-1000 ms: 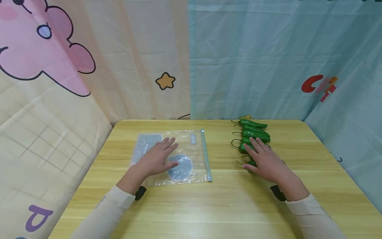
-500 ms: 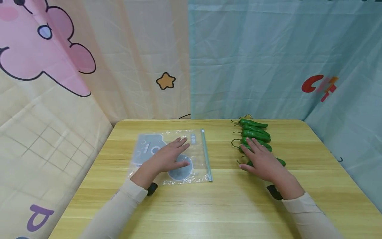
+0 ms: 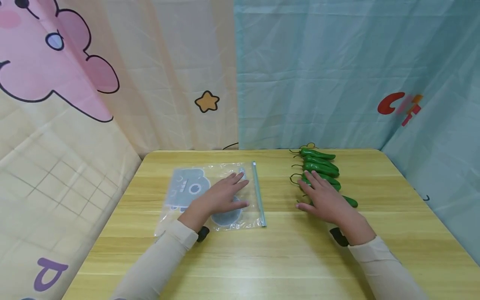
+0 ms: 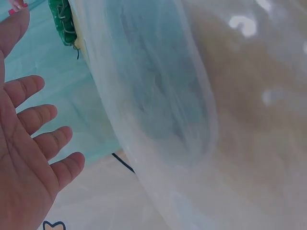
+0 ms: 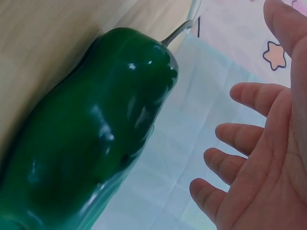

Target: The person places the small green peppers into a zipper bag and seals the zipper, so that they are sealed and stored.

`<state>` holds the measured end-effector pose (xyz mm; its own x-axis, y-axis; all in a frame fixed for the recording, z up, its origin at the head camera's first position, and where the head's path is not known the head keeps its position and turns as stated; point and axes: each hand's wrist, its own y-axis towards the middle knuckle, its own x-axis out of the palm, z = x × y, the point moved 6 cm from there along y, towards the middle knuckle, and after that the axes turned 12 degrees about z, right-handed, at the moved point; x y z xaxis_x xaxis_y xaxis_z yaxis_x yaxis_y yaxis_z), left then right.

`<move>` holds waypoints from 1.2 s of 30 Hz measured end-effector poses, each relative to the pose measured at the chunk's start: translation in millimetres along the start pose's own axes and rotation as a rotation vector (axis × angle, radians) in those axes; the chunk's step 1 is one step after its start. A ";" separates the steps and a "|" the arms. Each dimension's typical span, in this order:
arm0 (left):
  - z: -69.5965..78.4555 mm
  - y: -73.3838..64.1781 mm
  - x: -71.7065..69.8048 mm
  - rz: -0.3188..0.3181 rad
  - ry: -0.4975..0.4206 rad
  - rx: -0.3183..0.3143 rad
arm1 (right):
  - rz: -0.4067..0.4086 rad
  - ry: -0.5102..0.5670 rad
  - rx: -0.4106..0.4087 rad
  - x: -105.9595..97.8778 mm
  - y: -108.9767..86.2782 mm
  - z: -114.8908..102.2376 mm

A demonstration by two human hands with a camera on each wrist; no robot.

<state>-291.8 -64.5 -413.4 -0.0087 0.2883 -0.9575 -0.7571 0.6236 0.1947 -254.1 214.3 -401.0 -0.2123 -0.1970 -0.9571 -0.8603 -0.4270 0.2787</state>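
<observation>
A clear zip bag (image 3: 195,177) with grey-blue printed figures lies flat on the left half of the table, its green zip strip (image 3: 258,193) along the right side. Over the bag my left hand (image 3: 219,196) hovers palm down, fingers spread, holding nothing. Several green peppers (image 3: 318,166) form a column at the right, stems pointing left. My right hand (image 3: 326,200) is spread above the nearest ones and partly hides them. In the right wrist view a glossy green pepper (image 5: 96,129) fills the left side, apart from the straight fingers (image 5: 240,136).
The wooden table (image 3: 243,266) stretches toward me and past both sides of the bag and peppers. Printed cloth curtains (image 3: 168,83) stand right behind its back edge and close in at left and right. A dark wrist strap piece (image 3: 339,236) shows under the right wrist.
My left hand has moved right across the bag toward its zip strip, uncovering the printed figure. My right hand has shifted slightly left over the peppers. The bag and peppers stay put.
</observation>
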 end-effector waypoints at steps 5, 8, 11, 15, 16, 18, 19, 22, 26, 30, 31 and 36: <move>6.6 10.6 7.6 -0.019 0.008 0.001 | -0.003 0.017 -0.002 0.6 3.6 -1.3; 12.1 16.9 11.4 -0.045 0.018 -0.001 | -0.005 0.020 -0.001 1.9 5.6 -1.7; 18.2 24.1 14.7 -0.059 0.028 0.008 | -0.005 0.022 -0.002 3.5 6.7 -2.1; 26.5 33.7 19.5 -0.075 0.069 0.028 | -0.010 0.026 0.002 5.4 7.3 -2.9; 28.2 35.8 21.2 -0.085 0.086 0.029 | -0.011 0.027 0.004 5.7 7.4 -3.1; 31.4 39.3 24.4 -0.099 0.113 0.026 | -0.014 0.029 0.006 6.3 7.7 -3.8; 32.8 40.6 25.8 -0.104 0.127 0.023 | -0.014 0.029 0.006 6.5 7.8 -3.9; 36.6 43.4 29.4 -0.121 0.164 0.010 | -0.015 0.026 0.002 7.6 8.3 -4.5; 39.6 45.5 34.8 -0.138 0.202 -0.008 | -0.018 0.012 -0.009 10.5 9.6 -5.9; 40.4 46.1 41.3 -0.158 0.200 -0.043 | -0.011 0.009 -0.023 12.9 11.1 -8.4; 40.6 45.8 42.6 -0.165 0.192 -0.055 | -0.008 0.010 -0.029 13.6 11.6 -9.1; 42.8 44.6 45.0 -0.198 0.158 -0.100 | -0.003 0.028 -0.049 16.1 13.0 -13.6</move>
<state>-298.0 7.4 -438.6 0.0501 0.0457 -0.9977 -0.8149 0.5794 -0.0144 -262.4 193.6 -411.7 -0.1957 -0.2198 -0.9557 -0.8369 -0.4705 0.2796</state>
